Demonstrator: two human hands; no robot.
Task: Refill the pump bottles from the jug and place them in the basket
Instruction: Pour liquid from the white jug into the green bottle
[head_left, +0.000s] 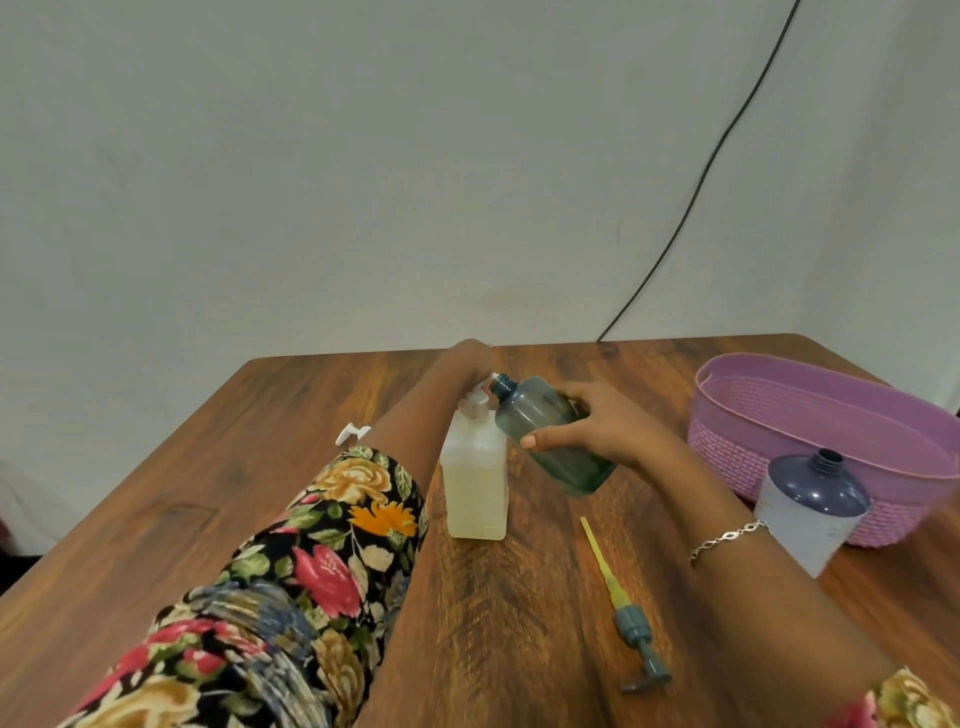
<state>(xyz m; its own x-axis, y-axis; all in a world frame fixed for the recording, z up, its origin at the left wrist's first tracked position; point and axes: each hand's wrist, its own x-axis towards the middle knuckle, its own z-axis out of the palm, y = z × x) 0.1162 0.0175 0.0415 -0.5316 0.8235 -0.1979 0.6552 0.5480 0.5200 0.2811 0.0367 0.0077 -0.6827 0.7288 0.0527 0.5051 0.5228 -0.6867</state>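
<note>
My right hand (597, 426) grips a teal see-through bottle (535, 410), tilted with its open neck pointing up and left, just above the table. Next to it stands a square translucent bottle (475, 483) of pale liquid with a pump top (475, 408). My left hand (467, 361) reaches over that pump top; its fingers are hidden behind the wrist, so its hold is unclear. A teal pump with a yellow tube (626, 608) lies loose on the table. A dark blue bottle (810, 512) with an open neck stands at the right, in front of the pink basket (779, 467).
A small white pump part (353, 432) lies on the wooden table (519, 623) left of my left arm. The basket sits at the right edge. A black cable (727, 135) runs down the wall behind the table.
</note>
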